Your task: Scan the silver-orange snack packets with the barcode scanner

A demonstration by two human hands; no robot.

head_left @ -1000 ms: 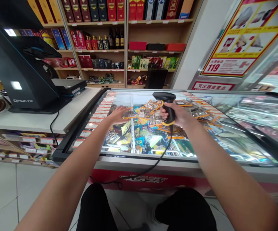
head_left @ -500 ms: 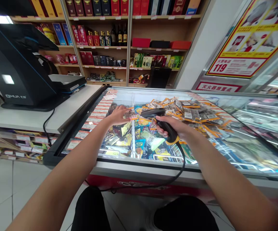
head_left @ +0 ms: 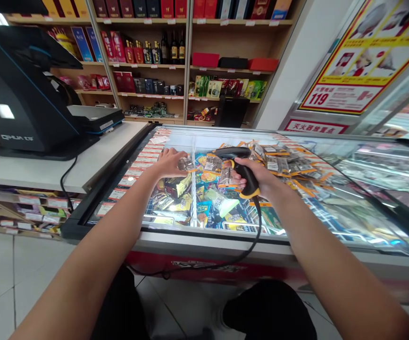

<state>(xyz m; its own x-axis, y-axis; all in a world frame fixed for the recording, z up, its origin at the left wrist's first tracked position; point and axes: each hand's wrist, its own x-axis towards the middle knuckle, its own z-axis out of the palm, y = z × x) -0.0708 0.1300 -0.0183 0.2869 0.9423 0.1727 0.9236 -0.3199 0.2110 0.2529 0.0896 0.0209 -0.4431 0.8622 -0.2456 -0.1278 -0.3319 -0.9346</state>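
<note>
My left hand [head_left: 171, 163] is over the left part of the freezer's glass top, its thumb and fingers closed on the edge of a small clear snack packet [head_left: 187, 164] with an orange border. My right hand [head_left: 255, 177] grips a black and yellow barcode scanner [head_left: 246, 175] by its handle, head toward the left. Right beside the right fingers is another snack packet [head_left: 227, 176]; whether they touch it I cannot tell. A loose packet [head_left: 212, 163] sits left of the scanner head. The heap of similar orange-edged packets [head_left: 278, 164] spreads to the right on the glass.
The chest freezer [head_left: 204, 238] stands before me, bagged goods visible through its glass. The scanner's cord [head_left: 248, 252] hangs over its front edge. On the left counter [head_left: 119, 141] stands a black scale terminal [head_left: 30, 108]. Shelves of boxes and bottles [head_left: 178, 49] line the back.
My left hand has moved slightly left with its packet. The scanner's head has shifted up and right, and packets beside it now show more plainly. The view has moved a little.
</note>
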